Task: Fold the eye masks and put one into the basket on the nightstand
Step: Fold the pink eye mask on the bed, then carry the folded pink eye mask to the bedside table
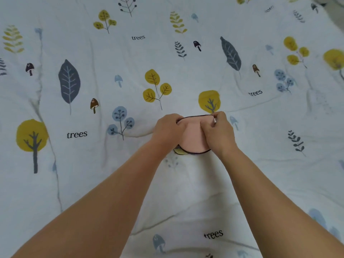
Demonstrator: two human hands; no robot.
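Your left hand (168,130) grips the left edge of the pink eye mask (193,139), holding it to the bed (93,183) so the fold keeps; your right hand (219,131) pinches its dark-trimmed top edge, likely squaring it; the mask lies mid-bed; no basket shows.

Likely bedroom, leaf-print bedspread (115,164)

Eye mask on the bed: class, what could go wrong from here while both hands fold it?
1. The left hand and right hand pinch the pink eye mask near its top edge; if either slips, the fold may spring open.
2. The soft, wrinkled bedspread gives little support, so the crease could turn out uneven.
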